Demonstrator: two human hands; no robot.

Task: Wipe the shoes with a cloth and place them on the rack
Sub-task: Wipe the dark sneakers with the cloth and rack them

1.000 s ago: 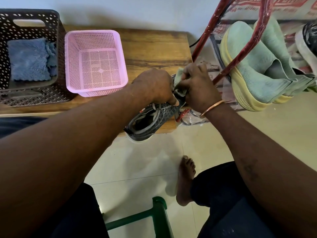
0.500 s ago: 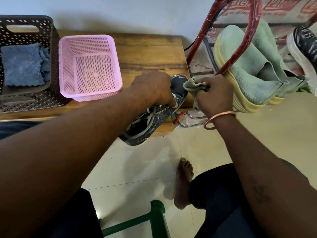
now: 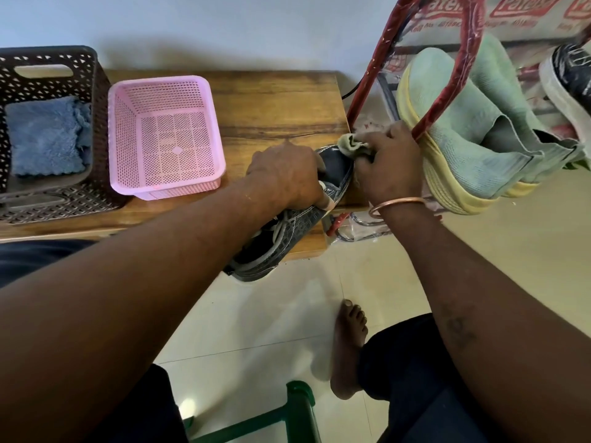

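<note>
The left hand [image 3: 284, 177] grips the dark shoe [image 3: 287, 231] across its middle. Its fingers curl over the laces and hold the shoe at the corner of the wooden bench [image 3: 271, 103]. The heel sticks out past the bench edge, on the near side of that hold.

The right hand [image 3: 388, 164] is bunched tight around the pale green cloth [image 3: 351, 145]. Half a second ago the cloth was off the shoe, a little to the right of it. Now it is back on the toe, just past the left hand's fingers. So the rubbing goes back and forth, and I think the toe is not clean yet.

The red rack [image 3: 367, 78] stands just behind the right hand, with green shoes [image 3: 473, 148] already on it. This shoe should go there after.
</note>
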